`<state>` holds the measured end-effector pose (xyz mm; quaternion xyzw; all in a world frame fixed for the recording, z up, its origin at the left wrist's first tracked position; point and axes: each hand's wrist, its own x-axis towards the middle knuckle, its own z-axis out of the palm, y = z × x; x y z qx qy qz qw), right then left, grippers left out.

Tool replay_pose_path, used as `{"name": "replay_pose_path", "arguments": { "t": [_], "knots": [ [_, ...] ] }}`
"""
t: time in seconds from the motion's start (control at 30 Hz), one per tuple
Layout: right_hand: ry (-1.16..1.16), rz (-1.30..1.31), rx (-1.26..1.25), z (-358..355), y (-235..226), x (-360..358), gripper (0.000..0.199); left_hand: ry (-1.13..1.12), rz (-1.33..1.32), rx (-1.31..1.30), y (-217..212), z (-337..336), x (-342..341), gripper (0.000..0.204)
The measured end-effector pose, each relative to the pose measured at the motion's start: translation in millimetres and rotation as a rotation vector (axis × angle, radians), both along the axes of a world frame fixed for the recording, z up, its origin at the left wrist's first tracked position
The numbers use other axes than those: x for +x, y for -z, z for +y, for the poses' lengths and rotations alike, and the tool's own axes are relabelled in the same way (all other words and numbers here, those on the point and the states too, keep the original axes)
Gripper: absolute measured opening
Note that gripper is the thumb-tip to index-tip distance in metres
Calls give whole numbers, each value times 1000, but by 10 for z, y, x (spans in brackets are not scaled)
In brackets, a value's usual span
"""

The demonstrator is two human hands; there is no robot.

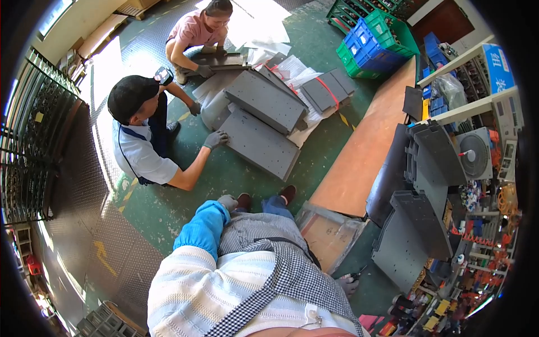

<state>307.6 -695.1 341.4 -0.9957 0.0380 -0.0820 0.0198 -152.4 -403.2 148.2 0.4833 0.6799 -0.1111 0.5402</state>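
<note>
My left hand (227, 203), in a grey glove below a blue oversleeve, is at the front of my apron; its fingers are too small to read. Low on the right, my gloved right hand (348, 285) is closed around a slim dark tool (360, 272), its kind unclear. Dark grey panels (409, 247) with notched edges stand tilted to the right of that hand. Ahead on the floor lie stacked flat grey panels (264, 143) with small holes. A crouching co-worker in a black cap touches the near panel with a gloved hand (215, 139).
A second co-worker (193, 42) crouches at the far side, hands on another panel. Beyond the stack are panels with a red strap (327, 90). Blue and green crates (370, 48) stand far right. A long brown board (359, 146) and a cluttered shelf with a fan (474, 153) line the right.
</note>
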Motion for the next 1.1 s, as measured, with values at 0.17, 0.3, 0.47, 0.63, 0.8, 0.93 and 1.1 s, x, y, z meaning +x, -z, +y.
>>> {"name": "replay_pose_path", "arguments": {
  "t": [0.17,0.3,0.47,0.63,0.8,0.93,1.1],
  "knots": [
    [0,-2,-3,25,-33,-31,49,3,30,-19,-22,14,27,39],
    [-58,0,-78,40,-96,-89,49,20,22,1,-32,-19,19,39],
    [-32,-22,-26,-32,-39,-45,49,55,32,7,43,-28,41,40],
    [-27,-38,-44,-64,-6,-29,51,98,46,-3,36,24,107,40],
    [-25,-5,-30,120,-157,-109,51,41,49,-12,0,64,144,39],
    [-23,22,-36,179,-229,-173,49,79,42,-32,-151,72,160,38],
    [4,-1,-29,87,-132,-135,48,88,34,-15,-173,71,160,36]
  ]
}}
